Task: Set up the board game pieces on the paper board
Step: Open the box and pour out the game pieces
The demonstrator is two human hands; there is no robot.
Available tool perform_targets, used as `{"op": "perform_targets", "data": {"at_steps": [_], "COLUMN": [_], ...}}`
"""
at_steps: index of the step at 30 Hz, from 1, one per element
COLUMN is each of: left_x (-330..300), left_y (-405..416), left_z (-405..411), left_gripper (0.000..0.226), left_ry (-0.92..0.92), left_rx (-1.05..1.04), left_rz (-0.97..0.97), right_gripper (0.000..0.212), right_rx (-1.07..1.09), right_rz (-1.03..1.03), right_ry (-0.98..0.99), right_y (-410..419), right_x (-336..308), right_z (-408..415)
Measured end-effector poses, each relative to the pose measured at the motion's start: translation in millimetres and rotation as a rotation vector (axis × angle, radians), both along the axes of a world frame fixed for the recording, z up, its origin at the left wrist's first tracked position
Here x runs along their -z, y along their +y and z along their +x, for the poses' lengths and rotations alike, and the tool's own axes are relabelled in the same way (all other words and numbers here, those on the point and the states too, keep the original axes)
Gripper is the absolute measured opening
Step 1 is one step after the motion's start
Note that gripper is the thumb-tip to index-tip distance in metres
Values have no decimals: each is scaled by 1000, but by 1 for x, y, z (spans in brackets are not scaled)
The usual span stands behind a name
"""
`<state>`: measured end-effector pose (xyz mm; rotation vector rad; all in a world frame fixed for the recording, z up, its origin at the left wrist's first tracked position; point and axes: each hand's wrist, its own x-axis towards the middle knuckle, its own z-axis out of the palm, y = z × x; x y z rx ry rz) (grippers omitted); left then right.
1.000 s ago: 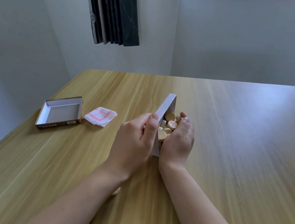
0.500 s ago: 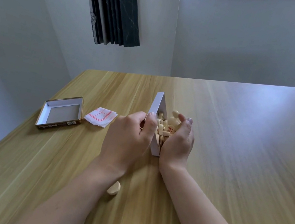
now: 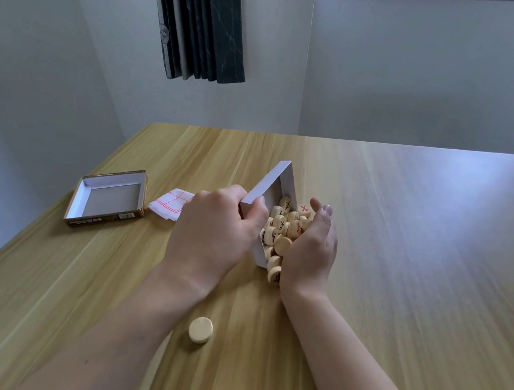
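My left hand (image 3: 213, 228) grips the edge of a white box tray (image 3: 275, 177), which is tipped up on its side at the middle of the wooden table (image 3: 409, 256). Several round wooden game pieces (image 3: 284, 225) with red and black characters spill out of it against my cupped right hand (image 3: 309, 249), whose palm stands on edge beside them. One blank-faced piece (image 3: 200, 330) lies alone on the table near my left forearm. The folded paper board (image 3: 168, 205), white with red lines, lies left of my left hand, partly hidden by it.
The box lid (image 3: 107, 199), white inside with a brown rim, lies open side up near the table's left edge. A wall and a dark folded panel (image 3: 198, 12) stand beyond the table's far edge.
The tray has tipped further and more pieces have poured out against my right hand. One piece has rolled out and come to rest flat near my left forearm.
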<state>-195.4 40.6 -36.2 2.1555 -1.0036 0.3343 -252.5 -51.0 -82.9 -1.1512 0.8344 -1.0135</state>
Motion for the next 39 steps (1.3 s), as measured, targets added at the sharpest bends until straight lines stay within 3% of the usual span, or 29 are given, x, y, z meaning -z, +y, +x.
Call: {"op": "perform_targets", "data": {"at_steps": [7,12,29,34,39], "left_x": [0,0,21,21,21], "left_y": [2,3,10,11,12], "left_z": [0,0,15,16,27], "left_gripper": [33,35,26,26,29], "left_ry": [-98,-174,-496,-612,-563], "left_rx": [-29,12,55,39,48], "left_rz": [-20,-15,-13,-33,-129], "right_gripper": [45,60,49,58,58], "right_rx": [-10,-17,-26,-21,-6], "right_rz": [-45,-49,-115,-112,-152], "right_ry": [25,21,23,23,41], "right_y": [-2,-1,-1,0,1], "right_x": [1,5,7,9,10], "right_z": [-2,2,1,3,3]}}
